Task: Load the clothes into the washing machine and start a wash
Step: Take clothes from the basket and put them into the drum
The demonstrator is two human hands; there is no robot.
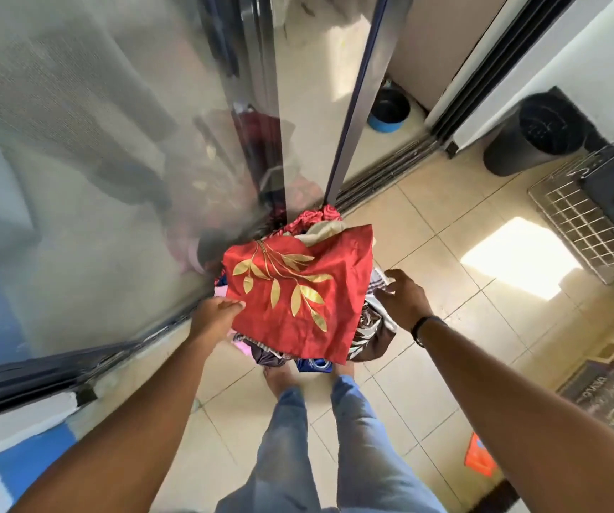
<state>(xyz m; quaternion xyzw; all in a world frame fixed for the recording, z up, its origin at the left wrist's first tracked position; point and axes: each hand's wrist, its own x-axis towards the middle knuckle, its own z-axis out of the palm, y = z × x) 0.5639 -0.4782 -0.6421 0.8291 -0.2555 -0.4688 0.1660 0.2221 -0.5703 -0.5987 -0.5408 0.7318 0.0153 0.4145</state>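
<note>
Seen from above on a tiled floor (427, 224): a heap of clothes (298, 290), topped by a red cloth with gold leaf embroidery (298, 290), lying just in front of bare feet and blue-jeaned legs (312, 438), hard against the corner of a sliding glass door (94, 161). Left hand (213, 315) at the pile's left edge, fingertips on or tucked under the red cloth's lower-left corner; grip impossible to judge, with the fingers half hidden by fabric. Right hand (403, 298), a dark band on its wrist, at the pile's right side, fingers spread loosely and reaching down toward a pale striped garment (379, 281), contact unclear. Below the red cloth, only scraps of other garments showing: dark brown, pink, blue, a crumpled red piece at the far side. No telling whether a basket sits beneath the heap. Off to the right, well apart from the pile, a black bin (535, 135), a wire rack (586, 231) cut off by the frame edge, and a blue-based bowl (388, 111) beyond the door track.
</note>
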